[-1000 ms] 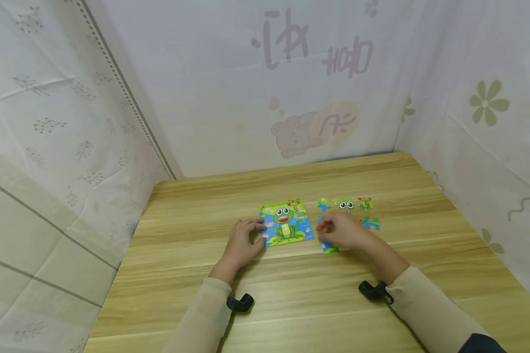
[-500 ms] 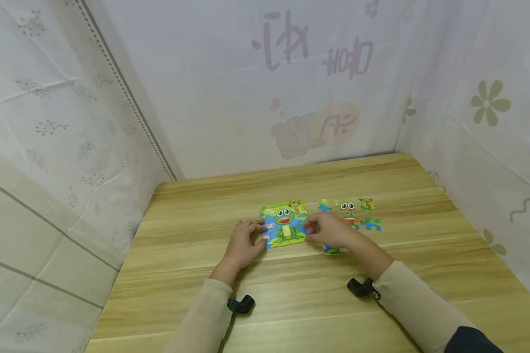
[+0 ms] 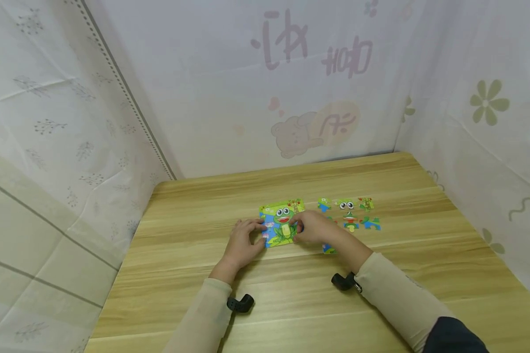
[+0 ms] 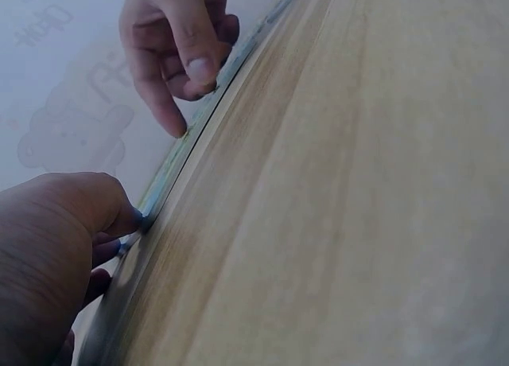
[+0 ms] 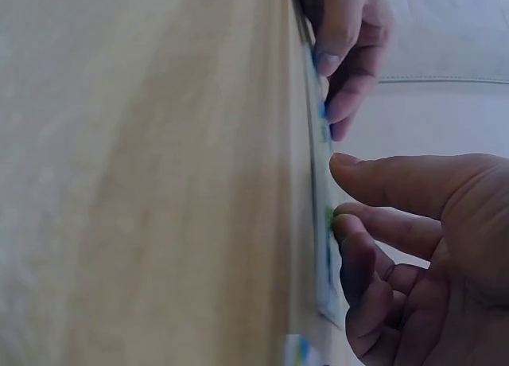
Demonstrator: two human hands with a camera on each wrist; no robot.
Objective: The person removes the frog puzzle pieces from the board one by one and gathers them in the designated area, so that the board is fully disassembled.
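A square frog picture puzzle lies flat on the wooden table, in front of the person. At its left edge rests my left hand, thumb and fingertips spaced apart along that side. My right hand is over the puzzle's right part, its fingers bent and covering some of the picture. In the right wrist view, the right thumb stands a little apart from the index finger, whose tip is at the puzzle surface. No piece shows between them. The left hand also appears beyond, at the puzzle's far edge.
Loose puzzle pieces lie to the right: one with eyes, one with a red mouth, a blue and green one and several more, some partly behind the right arm. Printed curtains hang around the wooden table.
My right hand has moved left from the loose pieces onto the right part of the frog puzzle, uncovering more pieces behind it. The left hand and the puzzle have stayed in place.
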